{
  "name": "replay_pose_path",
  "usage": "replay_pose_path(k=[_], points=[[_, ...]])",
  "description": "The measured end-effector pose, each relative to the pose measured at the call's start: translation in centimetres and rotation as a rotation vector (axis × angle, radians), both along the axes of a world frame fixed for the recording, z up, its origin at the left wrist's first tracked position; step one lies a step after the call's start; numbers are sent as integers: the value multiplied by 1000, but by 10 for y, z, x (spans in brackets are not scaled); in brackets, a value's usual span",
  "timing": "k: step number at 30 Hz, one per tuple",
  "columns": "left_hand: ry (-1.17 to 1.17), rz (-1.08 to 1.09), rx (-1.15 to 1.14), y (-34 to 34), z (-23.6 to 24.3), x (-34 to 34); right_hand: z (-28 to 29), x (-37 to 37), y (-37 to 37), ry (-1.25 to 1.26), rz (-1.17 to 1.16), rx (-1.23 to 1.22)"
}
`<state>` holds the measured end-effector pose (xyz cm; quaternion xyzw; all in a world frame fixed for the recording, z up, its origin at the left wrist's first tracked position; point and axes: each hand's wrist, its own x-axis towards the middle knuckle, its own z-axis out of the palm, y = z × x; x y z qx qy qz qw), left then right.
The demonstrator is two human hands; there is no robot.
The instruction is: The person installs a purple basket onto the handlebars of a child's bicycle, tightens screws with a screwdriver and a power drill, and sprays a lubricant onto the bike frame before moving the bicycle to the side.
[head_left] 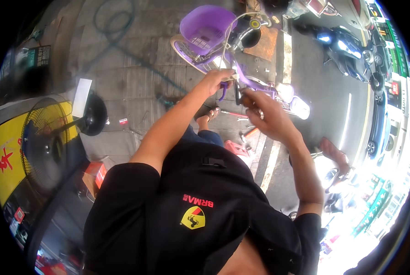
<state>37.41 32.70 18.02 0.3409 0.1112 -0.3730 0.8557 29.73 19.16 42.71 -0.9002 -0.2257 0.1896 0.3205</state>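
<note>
A small purple bicycle (241,68) stands in front of me, its purple basket (206,30) above the front wheel (181,48). My left hand (218,81) is closed beside the frame, over a small pale part. What its fingers grip is hidden. Just below them a curved purple piece (222,93) hangs down. To the right, my right hand (270,114) is closed, with thumb and fingertips on the end of a slim dark rod (238,93) that stands upright between both hands. I cannot make out whether the rod is a tool or a bicycle part.
Tools with red handles (249,134) lie on the paving near my foot (208,114), beside a pink container (237,149). A black standing fan (47,146) and a cardboard box (95,176) are at left. A hose (141,64) crosses the ground. A scooter (347,50) stands on the road.
</note>
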Motion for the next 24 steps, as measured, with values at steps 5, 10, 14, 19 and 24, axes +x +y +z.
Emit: replay_pose_path(k=[5,10,14,19,24], points=[[39,-8,41,-2,5,2,10,17,23,-22,361,-182],[50,64,32,-2,8,-1,20,28,41,-136,-80,-54],[10,69,17,-2,2,0,14,33,22,-504,316,-411],[23,83,13,-5,-2,-3,26,43,17,142,-187,-213],[56,54,63,-9,0,-1,32,37,3,263,-329,18]])
